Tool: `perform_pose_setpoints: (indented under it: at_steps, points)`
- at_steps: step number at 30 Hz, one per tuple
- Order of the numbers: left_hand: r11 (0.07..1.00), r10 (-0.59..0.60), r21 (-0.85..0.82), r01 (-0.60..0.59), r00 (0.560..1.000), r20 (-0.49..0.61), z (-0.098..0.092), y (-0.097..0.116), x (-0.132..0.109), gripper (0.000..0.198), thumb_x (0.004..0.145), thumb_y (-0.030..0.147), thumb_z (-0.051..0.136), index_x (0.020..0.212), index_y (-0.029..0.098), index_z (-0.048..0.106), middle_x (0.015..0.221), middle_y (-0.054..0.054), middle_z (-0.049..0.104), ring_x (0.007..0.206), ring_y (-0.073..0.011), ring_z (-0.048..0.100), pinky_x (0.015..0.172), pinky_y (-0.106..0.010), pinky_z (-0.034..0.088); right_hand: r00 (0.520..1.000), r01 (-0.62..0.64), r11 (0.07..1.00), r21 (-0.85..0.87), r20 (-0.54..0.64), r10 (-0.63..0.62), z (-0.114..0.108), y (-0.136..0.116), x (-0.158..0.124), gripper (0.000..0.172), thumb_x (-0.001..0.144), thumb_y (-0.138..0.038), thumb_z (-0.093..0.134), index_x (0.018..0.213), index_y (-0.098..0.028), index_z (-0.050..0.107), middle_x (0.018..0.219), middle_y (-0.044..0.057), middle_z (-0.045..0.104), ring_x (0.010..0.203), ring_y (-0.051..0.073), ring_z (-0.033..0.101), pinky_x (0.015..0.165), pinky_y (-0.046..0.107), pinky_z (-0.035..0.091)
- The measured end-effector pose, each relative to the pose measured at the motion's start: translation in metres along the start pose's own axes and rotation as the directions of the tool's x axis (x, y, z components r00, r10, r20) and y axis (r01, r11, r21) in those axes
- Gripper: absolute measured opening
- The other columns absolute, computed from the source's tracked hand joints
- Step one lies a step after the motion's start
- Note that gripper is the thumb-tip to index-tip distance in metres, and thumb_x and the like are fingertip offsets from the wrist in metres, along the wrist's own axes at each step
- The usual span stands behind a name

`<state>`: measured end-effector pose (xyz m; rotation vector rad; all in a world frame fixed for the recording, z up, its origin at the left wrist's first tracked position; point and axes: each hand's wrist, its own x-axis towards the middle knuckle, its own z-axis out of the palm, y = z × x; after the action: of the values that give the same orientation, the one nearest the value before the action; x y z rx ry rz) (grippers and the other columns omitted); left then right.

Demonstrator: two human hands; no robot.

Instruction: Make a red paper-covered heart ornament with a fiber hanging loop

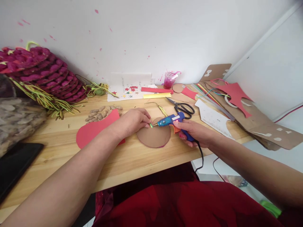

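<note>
My right hand [193,130] is wrapped round a blue glue gun [175,118] with an orange trigger and a small red light. Its metal nozzle points left and meets a short bit of yellow-green cord [151,125]. My left hand [138,121] pinches that cord with the fingertips, over the upper left of a round cardboard disc [153,138]. The disc lies flat on the table. Left of it, partly under my left wrist, is a red paper shape [92,134]. Black-handled scissors [187,110] rest just behind the glue gun.
Peanuts [99,113] lie behind the red paper, with a bag of peanuts [19,123] at far left. A magenta tiered craft piece [47,74] leans on the wall. A cup of pink paint [169,80] stands at the back. Cardboard scraps [251,123] overhang the table's right end.
</note>
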<state>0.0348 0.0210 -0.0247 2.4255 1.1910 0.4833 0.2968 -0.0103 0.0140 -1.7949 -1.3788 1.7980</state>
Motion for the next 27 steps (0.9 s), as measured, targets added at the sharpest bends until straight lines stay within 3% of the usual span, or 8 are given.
perform_pose_setpoints:
  at_steps: [27]
  points:
    - [0.997,0.052,0.058,-0.050,0.998,-0.024,0.003,-0.004,0.000,0.020,0.086,0.021,0.064,0.097,0.025,0.080,0.109,-0.004,0.075,0.097,-0.0176,0.070,0.085,-0.026,0.052,0.999,-0.022,1.000,0.018,0.036,0.021,0.005,0.001,0.001,0.033,0.097,-0.049,0.049,0.079,-0.022,0.042,0.052,-0.007,0.049,0.029,0.007,0.042,0.025,0.016,0.018]
